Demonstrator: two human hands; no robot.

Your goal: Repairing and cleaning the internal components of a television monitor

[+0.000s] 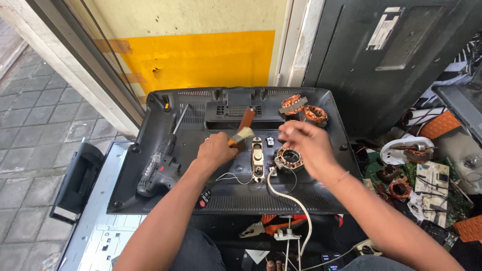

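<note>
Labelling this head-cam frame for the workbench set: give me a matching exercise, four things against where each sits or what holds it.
Things:
1. paintbrush
2. cordless drill
3. white cable
4. copper coils

Places:
A. far right corner of the black back cover
B. lying on the left part of the cover, bit pointing away
C. gripped in the left hand
D. runs from the cover's middle off its near edge

The right hand hovers open above a small round copper-wound part.

Pairs: 1-C, 2-B, 3-D, 4-A
</note>
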